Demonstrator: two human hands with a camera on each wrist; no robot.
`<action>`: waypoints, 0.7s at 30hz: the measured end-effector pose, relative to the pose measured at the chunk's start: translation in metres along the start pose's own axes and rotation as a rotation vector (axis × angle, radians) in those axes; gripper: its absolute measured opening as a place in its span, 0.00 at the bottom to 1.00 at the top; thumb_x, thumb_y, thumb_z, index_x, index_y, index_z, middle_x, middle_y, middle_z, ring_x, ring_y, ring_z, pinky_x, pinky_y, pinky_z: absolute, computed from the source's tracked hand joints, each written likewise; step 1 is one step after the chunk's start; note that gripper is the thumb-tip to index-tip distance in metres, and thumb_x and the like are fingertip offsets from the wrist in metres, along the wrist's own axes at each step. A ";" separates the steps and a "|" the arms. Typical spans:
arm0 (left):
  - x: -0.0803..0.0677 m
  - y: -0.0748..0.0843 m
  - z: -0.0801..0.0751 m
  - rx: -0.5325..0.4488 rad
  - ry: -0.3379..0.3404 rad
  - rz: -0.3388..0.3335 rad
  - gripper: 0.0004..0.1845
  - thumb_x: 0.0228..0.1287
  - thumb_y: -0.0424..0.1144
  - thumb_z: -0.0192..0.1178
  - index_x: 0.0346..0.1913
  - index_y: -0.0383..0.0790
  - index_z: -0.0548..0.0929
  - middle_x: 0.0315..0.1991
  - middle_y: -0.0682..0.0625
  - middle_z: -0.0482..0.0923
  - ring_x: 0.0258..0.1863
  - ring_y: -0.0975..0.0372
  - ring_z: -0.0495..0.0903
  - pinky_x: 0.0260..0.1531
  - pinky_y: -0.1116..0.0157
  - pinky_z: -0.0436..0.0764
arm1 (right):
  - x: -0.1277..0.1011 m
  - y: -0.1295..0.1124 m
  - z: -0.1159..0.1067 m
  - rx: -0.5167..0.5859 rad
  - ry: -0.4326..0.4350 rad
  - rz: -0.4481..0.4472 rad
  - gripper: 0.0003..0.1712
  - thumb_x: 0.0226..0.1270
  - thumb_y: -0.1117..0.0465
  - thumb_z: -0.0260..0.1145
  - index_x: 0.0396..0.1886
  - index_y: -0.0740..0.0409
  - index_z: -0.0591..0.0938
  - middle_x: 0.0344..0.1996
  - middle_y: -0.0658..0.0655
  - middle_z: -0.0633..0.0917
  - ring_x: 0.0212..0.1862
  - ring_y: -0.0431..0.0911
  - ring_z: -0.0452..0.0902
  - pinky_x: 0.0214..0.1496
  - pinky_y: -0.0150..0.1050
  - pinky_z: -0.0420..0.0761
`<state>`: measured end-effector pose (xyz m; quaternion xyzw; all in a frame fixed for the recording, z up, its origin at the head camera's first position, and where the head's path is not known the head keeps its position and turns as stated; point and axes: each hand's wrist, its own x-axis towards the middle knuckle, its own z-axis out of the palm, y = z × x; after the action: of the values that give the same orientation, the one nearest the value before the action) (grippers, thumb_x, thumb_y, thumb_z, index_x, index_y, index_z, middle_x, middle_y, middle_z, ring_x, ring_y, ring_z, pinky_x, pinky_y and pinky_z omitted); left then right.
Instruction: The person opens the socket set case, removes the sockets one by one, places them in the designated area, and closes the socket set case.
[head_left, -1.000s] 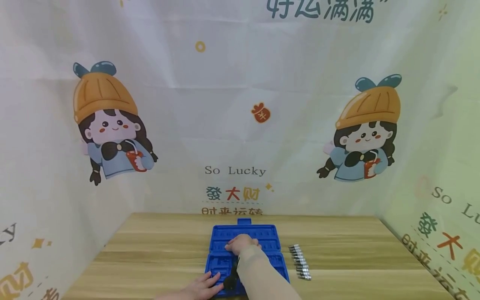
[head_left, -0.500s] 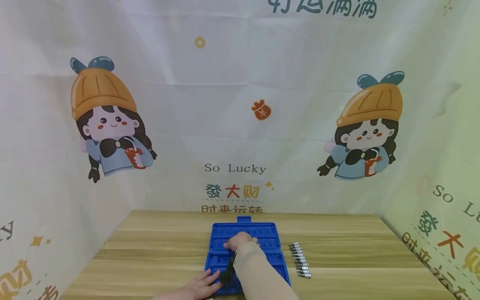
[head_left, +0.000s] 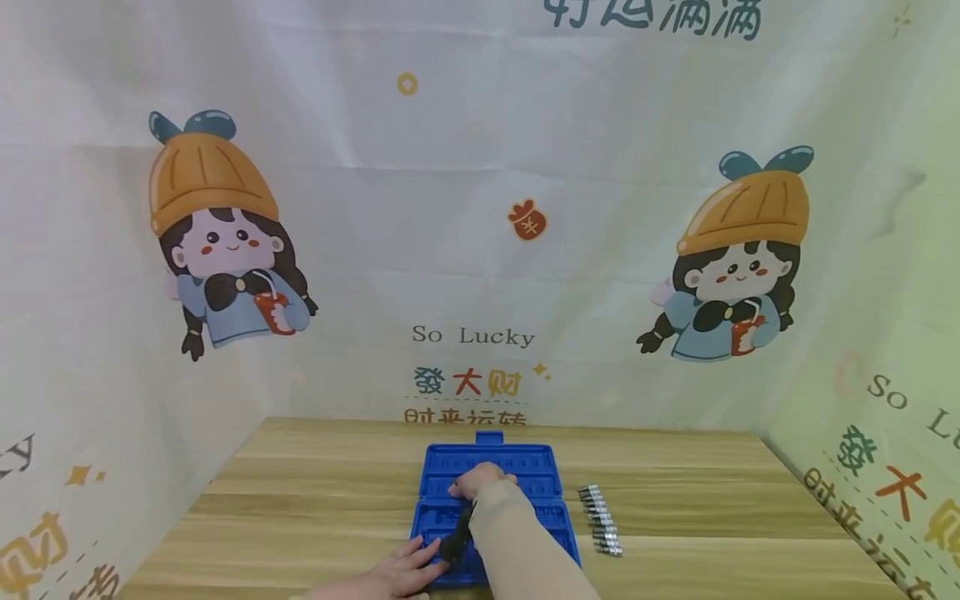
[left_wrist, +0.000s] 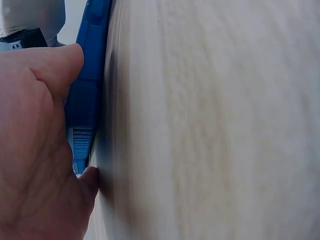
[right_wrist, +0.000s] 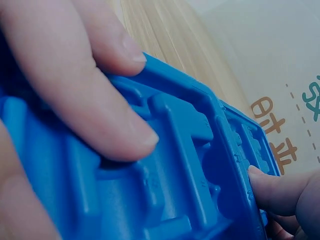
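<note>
1. Biggest thing is the printed backdrop [head_left: 480, 208], cartoon kids in orange hats plus "So Lucky" lettering, wrapped around the back and both sides.
2. Then the wooden table [head_left: 300, 517], pale striped grain, filling the bottom of the head view.
3. An open blue tool case [head_left: 525, 467] lies flat in the middle of the table, near the front edge, its molded slots facing up.
4. The right hand [head_left: 480, 483] reaches across the case to about its middle. In the right wrist view the fingers [right_wrist: 100, 100] lie loosely bent on the plastic ribs, pressing down rather than wrapped round anything.
5. The left hand [head_left: 401, 571] sits at the case's near left corner, fingers fairly straight, thumb against the blue edge and a fingertip touching the table.
6. A row of small metal bits [head_left: 600, 521] is lined up on the table just right of the case, not touching it.
</note>
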<state>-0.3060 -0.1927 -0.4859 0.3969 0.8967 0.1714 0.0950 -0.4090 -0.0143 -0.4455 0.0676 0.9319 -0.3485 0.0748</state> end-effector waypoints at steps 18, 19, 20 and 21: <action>-0.006 -0.007 0.000 -0.021 0.036 0.128 0.26 0.76 0.45 0.45 0.71 0.37 0.65 0.72 0.37 0.55 0.72 0.45 0.50 0.64 0.50 0.62 | -0.004 0.003 0.006 0.028 0.027 -0.016 0.06 0.57 0.47 0.73 0.25 0.41 0.87 0.53 0.67 0.76 0.62 0.71 0.59 0.63 0.66 0.57; -0.006 -0.007 0.000 -0.034 0.027 0.121 0.26 0.76 0.46 0.44 0.71 0.37 0.64 0.72 0.38 0.55 0.72 0.46 0.50 0.65 0.50 0.62 | -0.005 0.003 0.007 0.041 0.040 -0.020 0.07 0.57 0.48 0.73 0.24 0.42 0.87 0.52 0.68 0.76 0.62 0.71 0.59 0.62 0.66 0.57; -0.006 -0.006 -0.001 -0.047 0.014 0.106 0.26 0.76 0.46 0.44 0.71 0.37 0.64 0.73 0.39 0.54 0.73 0.46 0.49 0.65 0.50 0.61 | -0.006 0.003 0.007 0.052 0.055 -0.026 0.07 0.57 0.48 0.73 0.24 0.42 0.87 0.51 0.68 0.76 0.61 0.71 0.60 0.61 0.66 0.58; -0.006 -0.005 -0.002 -0.067 0.000 0.090 0.27 0.76 0.46 0.44 0.71 0.36 0.64 0.73 0.38 0.54 0.73 0.45 0.49 0.65 0.50 0.60 | -0.007 0.004 0.007 0.065 0.067 -0.029 0.07 0.58 0.48 0.72 0.25 0.42 0.87 0.51 0.67 0.76 0.61 0.71 0.60 0.61 0.66 0.58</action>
<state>-0.3056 -0.2006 -0.4856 0.4335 0.8716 0.2055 0.1003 -0.4004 -0.0167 -0.4515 0.0682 0.9229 -0.3773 0.0365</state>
